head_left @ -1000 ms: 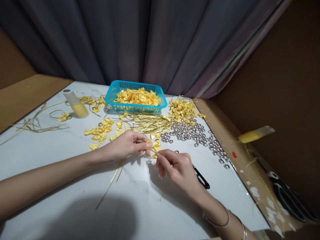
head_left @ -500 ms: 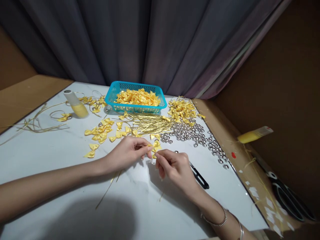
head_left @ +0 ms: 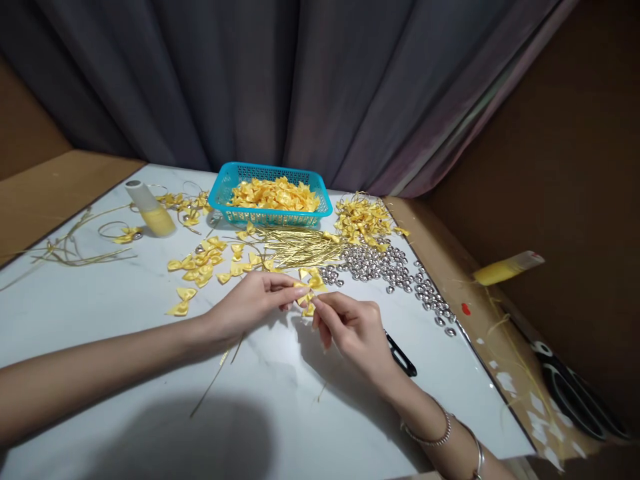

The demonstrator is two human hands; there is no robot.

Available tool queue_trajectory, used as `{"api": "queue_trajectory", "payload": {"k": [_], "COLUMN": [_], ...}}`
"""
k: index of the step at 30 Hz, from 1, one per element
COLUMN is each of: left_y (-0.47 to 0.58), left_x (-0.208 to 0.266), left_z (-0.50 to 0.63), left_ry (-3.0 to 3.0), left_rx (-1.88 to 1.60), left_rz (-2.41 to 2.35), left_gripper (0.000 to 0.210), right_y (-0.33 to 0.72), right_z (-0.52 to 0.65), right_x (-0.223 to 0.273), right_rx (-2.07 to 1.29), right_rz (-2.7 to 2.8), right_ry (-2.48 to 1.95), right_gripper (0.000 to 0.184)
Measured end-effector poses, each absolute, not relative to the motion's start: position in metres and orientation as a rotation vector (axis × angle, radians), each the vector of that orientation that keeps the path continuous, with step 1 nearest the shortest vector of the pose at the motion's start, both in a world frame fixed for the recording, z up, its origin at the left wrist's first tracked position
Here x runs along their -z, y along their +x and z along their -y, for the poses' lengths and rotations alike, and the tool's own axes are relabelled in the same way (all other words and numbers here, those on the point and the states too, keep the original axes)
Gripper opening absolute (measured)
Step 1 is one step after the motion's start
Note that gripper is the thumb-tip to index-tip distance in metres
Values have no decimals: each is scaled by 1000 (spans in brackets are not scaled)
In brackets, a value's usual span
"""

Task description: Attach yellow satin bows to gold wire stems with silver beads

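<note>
Over the middle of the white table (head_left: 165,400), my left hand (head_left: 257,297) pinches a small yellow ribbon bow (head_left: 303,293) between thumb and fingers. My right hand (head_left: 350,323) meets it from the right, thumb and forefinger pressed together at the bow's edge. Whatever those fingertips grip is too small to make out. Just beyond my hands lie more yellow bows (head_left: 315,278), and a pile of gold twist ties (head_left: 300,247) is behind them. Silver bells or beads (head_left: 367,262) spread to the right. A black-handled cutter (head_left: 401,355) lies partly hidden behind my right hand.
At the back stands a blue basket (head_left: 220,193) full of yellow bows. A bottle with yellow contents (head_left: 157,217) is at the left. Finished-looking looped bows (head_left: 363,219) are heaped back right. Scissors (head_left: 575,393) and a yellow thread spool (head_left: 505,270) sit off the right edge.
My fingertips have shifted slightly on the bow, and more of it now shows between my hands. My right hand has turned a little. The rest of the table is unchanged.
</note>
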State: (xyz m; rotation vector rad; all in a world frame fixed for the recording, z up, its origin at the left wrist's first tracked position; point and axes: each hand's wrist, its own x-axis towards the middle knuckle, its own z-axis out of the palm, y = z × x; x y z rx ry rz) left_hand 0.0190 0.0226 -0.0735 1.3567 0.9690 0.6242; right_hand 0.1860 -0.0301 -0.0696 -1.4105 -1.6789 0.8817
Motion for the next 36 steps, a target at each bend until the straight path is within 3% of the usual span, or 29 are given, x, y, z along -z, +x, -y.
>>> {"api": "queue_trajectory", "payload": {"k": [5,15,22,27,36], "left_y": [18,13,15,17,10], "left_x": [74,61,76,82,83], "left_z": [-23,-25,-15,-9,-13], "left_ry": [1183,1832,1823,1869,2381], "left_rx": [-648,-666,-634,-731,-991], "left_rz": [-912,-956,-942,-953,-751], "left_gripper": [20,17,23,21,23], "right_y": [189,197,194,195,205], "right_z": [28,29,28,27,18], "right_x": [70,68,72,69,66], "right_rx": [-871,-747,-671,-736,-1138], "right_rz": [1706,1896,1985,1933,1818], "right_ry": [-1387,-1354,-1343,-1377,-1411], "right_gripper": [34,25,28,28,28]}}
